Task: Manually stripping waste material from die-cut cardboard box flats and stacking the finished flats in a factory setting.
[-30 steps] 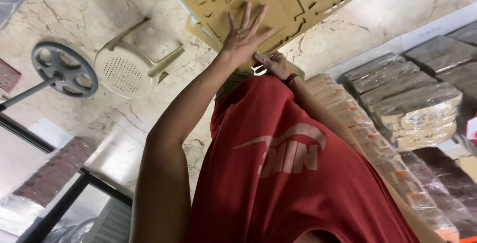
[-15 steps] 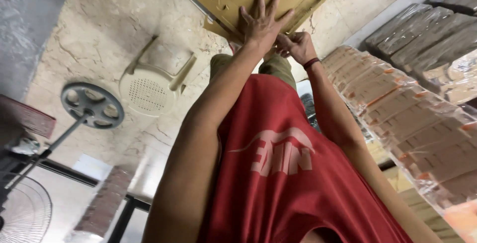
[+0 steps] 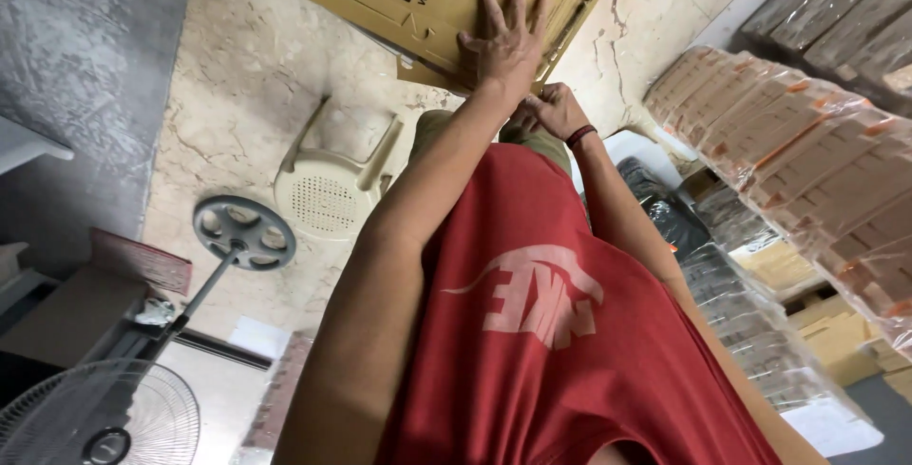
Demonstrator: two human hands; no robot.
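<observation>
Pressing flat cardboard box (image 3: 418, 0), left hand (image 3: 503, 42) splayed — right hand (image 3: 556, 109) pinching its edge

A cream plastic chair (image 3: 334, 185) stands on the pale, cracked marble floor (image 3: 237, 56). Just beside the chair sits the round grey base (image 3: 244, 231) of a pedestal fan (image 3: 104, 417). Well apart from the chair, on its far side, rise stacks of plastic-wrapped cartons (image 3: 807, 151). A grey textured wall (image 3: 76, 66) borders the floor.

Single head-worn view, steeply down over the torso, close to the cardboard sheet (image 3: 418, 0).
</observation>
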